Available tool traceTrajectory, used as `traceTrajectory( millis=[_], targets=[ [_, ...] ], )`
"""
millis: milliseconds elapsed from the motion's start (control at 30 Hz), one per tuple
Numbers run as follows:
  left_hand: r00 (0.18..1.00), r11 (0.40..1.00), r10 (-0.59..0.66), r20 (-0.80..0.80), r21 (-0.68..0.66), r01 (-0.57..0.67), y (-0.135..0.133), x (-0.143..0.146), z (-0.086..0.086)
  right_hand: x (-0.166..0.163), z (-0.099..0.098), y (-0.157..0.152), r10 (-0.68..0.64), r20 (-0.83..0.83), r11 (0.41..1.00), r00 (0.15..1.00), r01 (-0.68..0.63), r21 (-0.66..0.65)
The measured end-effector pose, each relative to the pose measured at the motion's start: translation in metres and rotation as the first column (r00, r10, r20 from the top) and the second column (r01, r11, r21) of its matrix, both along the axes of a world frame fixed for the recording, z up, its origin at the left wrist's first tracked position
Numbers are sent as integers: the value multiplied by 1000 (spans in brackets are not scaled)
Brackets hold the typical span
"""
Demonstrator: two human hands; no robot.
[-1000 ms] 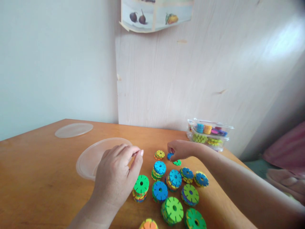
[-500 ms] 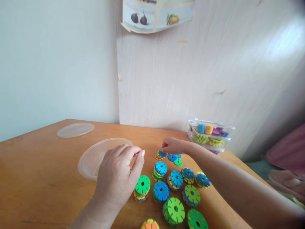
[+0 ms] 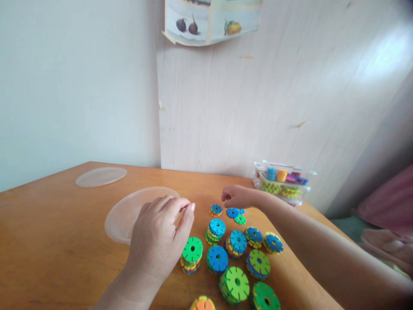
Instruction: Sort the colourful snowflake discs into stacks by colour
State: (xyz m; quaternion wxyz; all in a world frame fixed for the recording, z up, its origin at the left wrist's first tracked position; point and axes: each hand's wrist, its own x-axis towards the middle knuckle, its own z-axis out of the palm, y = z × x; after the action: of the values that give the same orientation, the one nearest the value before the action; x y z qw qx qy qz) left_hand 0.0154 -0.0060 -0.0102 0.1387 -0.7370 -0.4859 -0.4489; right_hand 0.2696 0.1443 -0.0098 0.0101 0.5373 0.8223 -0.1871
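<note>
My left hand (image 3: 161,228) hovers over the table at centre left, thumb and index fingertips pinched with no disc showing between them. Its other fingers are hidden behind the hand. Farther back, my right hand (image 3: 237,196) has curled fingers and no disc visible in it. Just below and left of it stands a short stack of slotted flower discs (image 3: 216,209) with a blue one on top. Beside that stack lie a few loose blue discs (image 3: 232,213) and a green disc (image 3: 240,219). Nearest my left hand is a taller stack topped by a bright green disc (image 3: 192,249).
Several more disc stacks stand toward the front, including one with a light green top (image 3: 237,284). A large clear round lid (image 3: 118,219) lies partly behind my left hand; another lid (image 3: 101,176) lies farther back. Clear boxes of coloured pieces (image 3: 285,183) are piled at the back right.
My right hand has drawn slightly up and right, off the short stack, whose blue top disc now shows fully. My left hand keeps its pinch almost in place.
</note>
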Motion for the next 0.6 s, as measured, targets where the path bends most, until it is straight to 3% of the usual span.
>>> traceTrajectory(
  millis=[233, 600],
  targets=[
    [1000, 1000, -3, -3, -5, 3, -1, 1, 0, 24, -7, -4, 91, 219, 995, 972, -100, 29],
    [1000, 1000, -3, -4, -13, 3, -1, 0, -1, 1, 3, -6, 61, 115, 988, 992, -76, 134]
  ],
)
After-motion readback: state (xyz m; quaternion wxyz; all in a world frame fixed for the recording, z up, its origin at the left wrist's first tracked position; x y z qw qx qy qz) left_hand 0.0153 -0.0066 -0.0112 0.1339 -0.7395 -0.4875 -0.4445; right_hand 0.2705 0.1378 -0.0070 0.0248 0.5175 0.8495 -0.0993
